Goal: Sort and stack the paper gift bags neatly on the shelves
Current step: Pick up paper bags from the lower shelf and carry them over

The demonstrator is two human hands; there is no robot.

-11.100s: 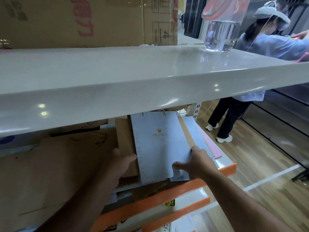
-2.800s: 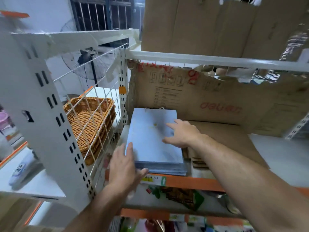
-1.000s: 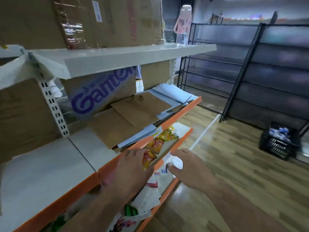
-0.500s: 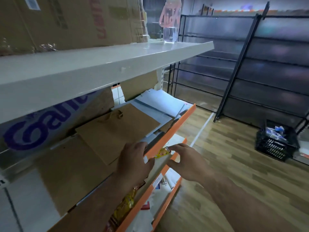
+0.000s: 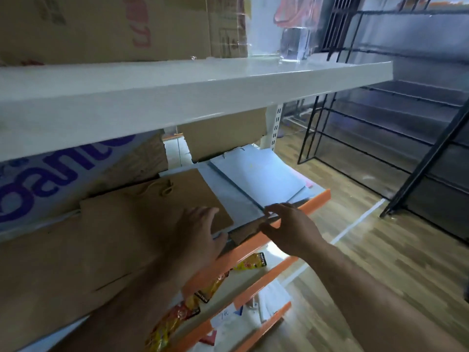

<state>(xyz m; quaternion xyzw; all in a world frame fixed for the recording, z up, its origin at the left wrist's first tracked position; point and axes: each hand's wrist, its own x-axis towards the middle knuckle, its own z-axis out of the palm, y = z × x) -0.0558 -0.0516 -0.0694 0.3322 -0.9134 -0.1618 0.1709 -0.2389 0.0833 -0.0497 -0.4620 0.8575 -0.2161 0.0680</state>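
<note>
Viewing from the head camera, the only view supplied: the middle shelf [image 5: 308, 202], which has an orange front lip, carries the task items, all lying flat. A brown bag [image 5: 142, 224] with a twine handle sits on top of a larger brown bag [image 5: 45, 270]. To its right, a stack of pale blue bags [image 5: 264, 179] rests on a wider pale blue bag [image 5: 228, 201], skewed against the shelf front.

Left hand [image 5: 195, 240]: released, with fingers spread and laid flat on the near corner of the brown bag. Judged purpose: to pin the brown pile so it does not slide while the neighbouring pile is worked.

Right hand [image 5: 289, 229]: fingers curled over the front edge of the blue pile, thumb beneath it. Whether the pinch has closed cannot be told. Judged purpose: to draw out or square up the blue bags.

Obstructions:
- The upper shelf [image 5: 177, 97] overhangs closely and limits lift height, so bags are best slid forward.
- Torn cardboard panels [image 5: 63, 179] line the back.
- Snack packets [image 5: 250, 262] lie on the shelf below, under both hands.
- A black wire rack [image 5: 380, 128] stands well apart on the right, across the wooden floor [image 5: 380, 275].
</note>
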